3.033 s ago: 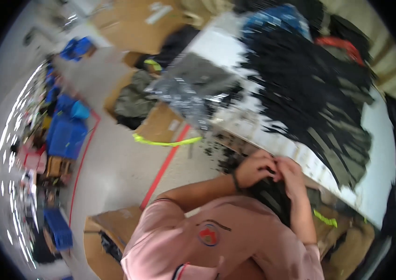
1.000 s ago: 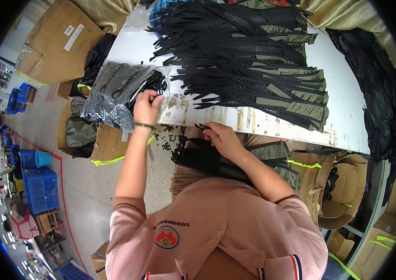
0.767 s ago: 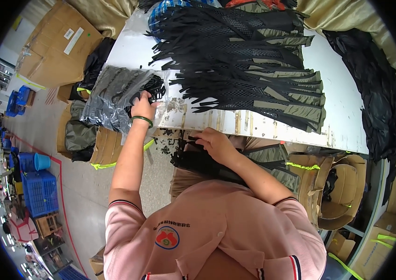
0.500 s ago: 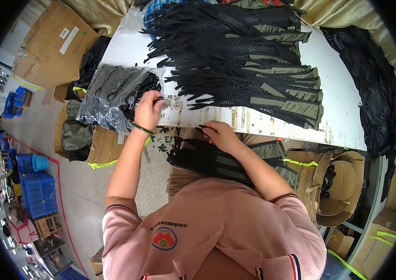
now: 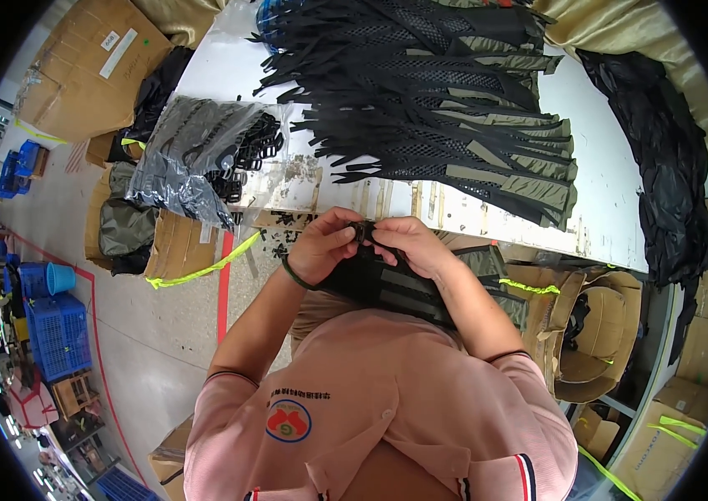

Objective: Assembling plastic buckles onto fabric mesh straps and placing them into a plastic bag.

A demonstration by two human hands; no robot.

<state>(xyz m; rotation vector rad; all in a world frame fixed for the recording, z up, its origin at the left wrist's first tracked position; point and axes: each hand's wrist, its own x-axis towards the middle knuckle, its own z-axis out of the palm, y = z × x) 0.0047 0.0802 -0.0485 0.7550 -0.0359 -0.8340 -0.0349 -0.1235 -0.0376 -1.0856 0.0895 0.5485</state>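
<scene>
Our left hand point(image 5: 323, 246) has come back from the clear plastic bag of black buckles point(image 5: 195, 159), where it was reaching a moment ago, and now it meets our right hand point(image 5: 408, 244) in front of our chest. Both hands pinch one small black plastic buckle point(image 5: 361, 231) between them, with the fingers point(image 5: 344, 235) of each hand closed on it from either side. We wear a green band point(image 5: 294, 274) on the left wrist.

Under our hands hangs a black mesh strap piece with grey-green stripes point(image 5: 387, 288), and the buckle sits at its top edge. It rests against our pink shirt point(image 5: 379, 401).

Just past our hands is the white counter point(image 5: 621, 192). On it lies a big pile of black and olive mesh straps point(image 5: 446, 108), spread out like a fan. The bag of buckles sits at the left end of the counter, and some buckles spill out of its open mouth. Brown cardboard boxes point(image 5: 87, 67) stand on the floor to the left, with blue plastic crates point(image 5: 53, 334) farther off
</scene>
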